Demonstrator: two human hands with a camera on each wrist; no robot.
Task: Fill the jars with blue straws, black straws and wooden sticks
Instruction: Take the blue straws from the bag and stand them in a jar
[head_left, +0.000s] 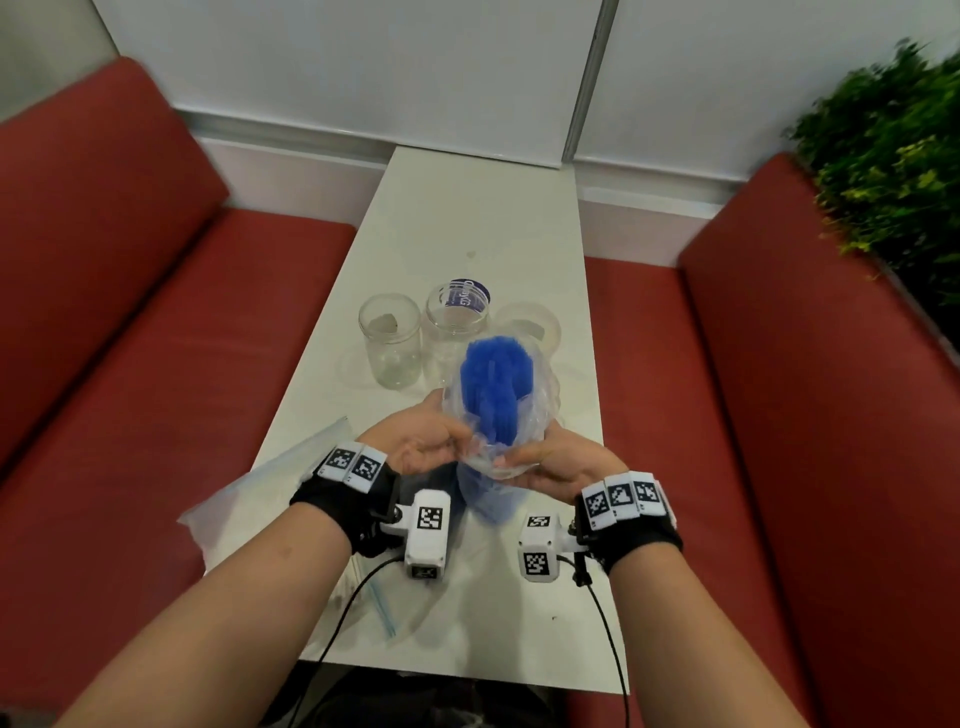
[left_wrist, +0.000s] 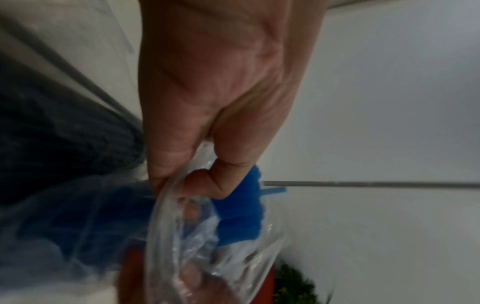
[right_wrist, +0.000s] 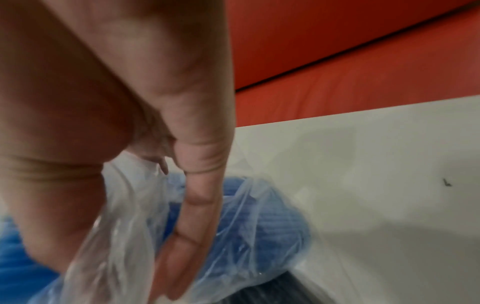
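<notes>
A thick bundle of blue straws (head_left: 496, 384) stands upright in a clear plastic bag (head_left: 543, 397) above the near half of the white table (head_left: 467, 218). My left hand (head_left: 418, 441) pinches the bag's loose rim (left_wrist: 166, 201) between thumb and forefinger. My right hand (head_left: 553, 460) grips the bag from the other side, fingers (right_wrist: 192, 222) curled over plastic and straws (right_wrist: 275, 222). Three empty glass jars stand just behind: left jar (head_left: 389, 340), middle jar (head_left: 457, 325), and right jar (head_left: 537, 325), which is partly hidden by the bag.
A flat clear zip bag (head_left: 270, 483) hangs over the table's left front edge. Red benches (head_left: 156, 312) flank the table on both sides. A green plant (head_left: 893, 156) is at the far right. Cables run from my wrist cameras off the near edge.
</notes>
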